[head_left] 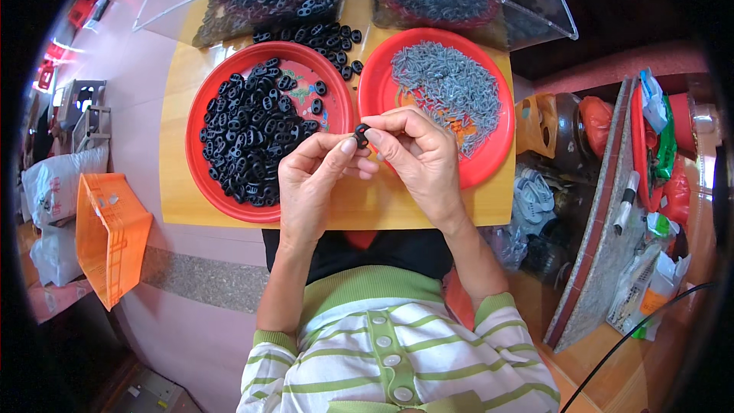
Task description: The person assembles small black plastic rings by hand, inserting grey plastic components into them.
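Note:
Between my two hands, over the near side of the table, is one small black cord lock (361,136) with rounded ends. My left hand (310,172) pinches it between thumb and fingertips, and my right hand (417,154) grips it from the other side. To the left, a red round tray (196,157) holds a heap of black two-holed cord lock pieces (248,126). On the right, a second red tray (368,69) carries a pile of thin grey metal springs (447,84). Whether a spring is in my fingers is too small to tell.
Two clear plastic bins (267,0) with black pieces stand at the table's far edge, with loose pieces (336,42) spilled before them. An orange crate (115,233) sits at the left on the floor. Bags and jars crowd a shelf (596,214) at the right.

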Demonstrator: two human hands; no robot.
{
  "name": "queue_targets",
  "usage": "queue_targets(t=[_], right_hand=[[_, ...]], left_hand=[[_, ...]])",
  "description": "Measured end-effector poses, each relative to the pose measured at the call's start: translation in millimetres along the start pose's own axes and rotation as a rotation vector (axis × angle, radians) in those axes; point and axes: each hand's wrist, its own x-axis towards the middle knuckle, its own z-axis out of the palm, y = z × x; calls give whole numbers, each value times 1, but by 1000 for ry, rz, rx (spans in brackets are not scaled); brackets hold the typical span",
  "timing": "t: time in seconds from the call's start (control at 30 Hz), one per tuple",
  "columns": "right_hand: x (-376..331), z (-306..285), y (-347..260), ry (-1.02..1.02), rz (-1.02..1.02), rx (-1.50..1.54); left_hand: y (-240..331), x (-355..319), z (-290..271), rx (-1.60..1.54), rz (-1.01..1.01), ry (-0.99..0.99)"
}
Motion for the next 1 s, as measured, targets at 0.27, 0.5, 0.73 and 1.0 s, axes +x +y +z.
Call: queue_targets(t=[0.27, 0.5, 0.73, 1.0], right_hand=[[-1, 0, 1, 11, -21, -52], [-6, 1, 0, -12, -63, -98], [-7, 0, 3, 4, -41, -65], [-7, -3, 3, -38, -112, -183]], left_hand=[[0, -1, 3, -3, 9, 33], [-3, -2, 3, 19, 34, 44], [-5, -3, 6, -50, -6, 38], [-5, -4, 3, -30, -2, 52]])
